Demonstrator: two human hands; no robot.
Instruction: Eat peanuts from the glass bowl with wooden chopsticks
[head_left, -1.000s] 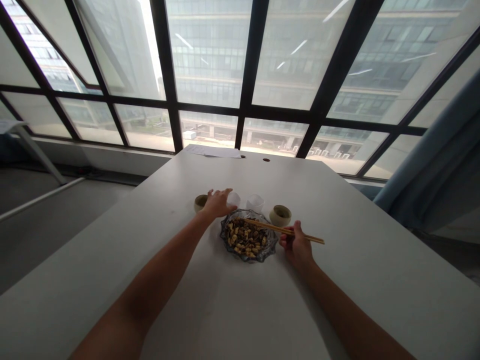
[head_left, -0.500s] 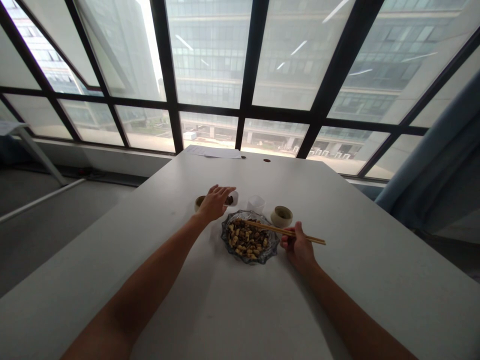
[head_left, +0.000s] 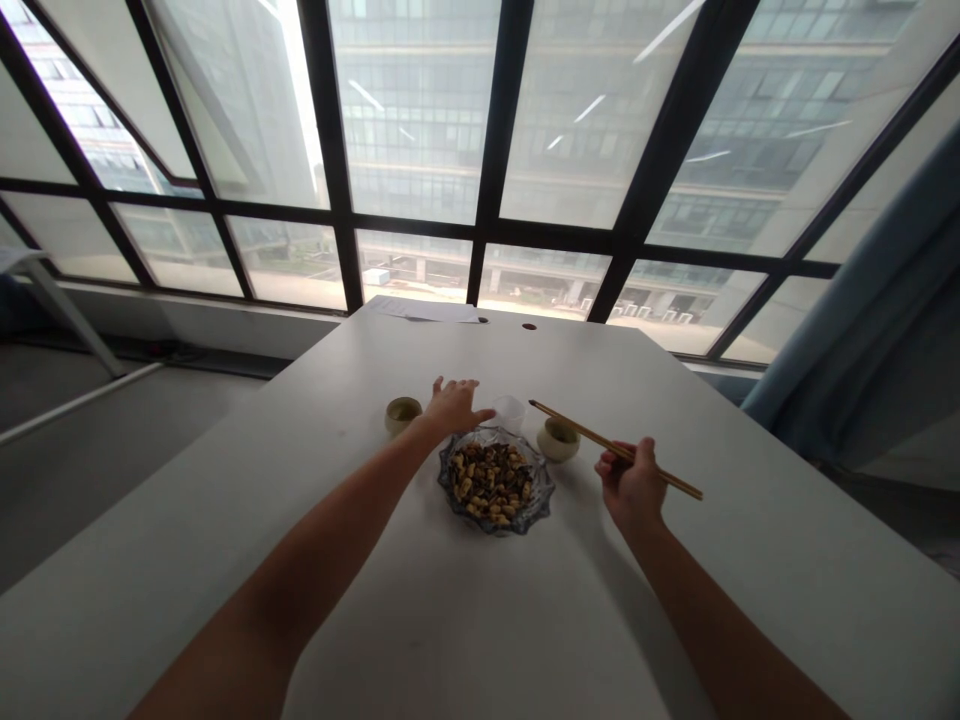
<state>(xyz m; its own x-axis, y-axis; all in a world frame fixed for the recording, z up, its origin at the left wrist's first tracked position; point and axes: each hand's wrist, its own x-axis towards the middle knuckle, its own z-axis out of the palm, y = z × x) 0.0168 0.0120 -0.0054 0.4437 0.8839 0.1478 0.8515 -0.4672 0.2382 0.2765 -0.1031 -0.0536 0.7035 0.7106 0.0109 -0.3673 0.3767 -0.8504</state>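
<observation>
Between the middle of the table and its right edge, your right hand pinches slim wooden chopsticks, lying close together. Their long axis slants, the dark tips pointing to the table's far left corner and the butts toward its right edge; they cross above a squat olive cup. Your left hand, left of the middle, is spread, thumb held away from the fingers toward a white translucent cup; whether the palm touches anything is hidden. Just on its near side sits a clear glass bowl with a scalloped rim, filled with knobbly tan and dark brown pieces. A matching round cup stands beside your left wrist, nearer the table's left edge. At the far edge lie white papers, their print too small to read. Beyond rise dark-framed windows; a blue curtain hangs past the right edge.
</observation>
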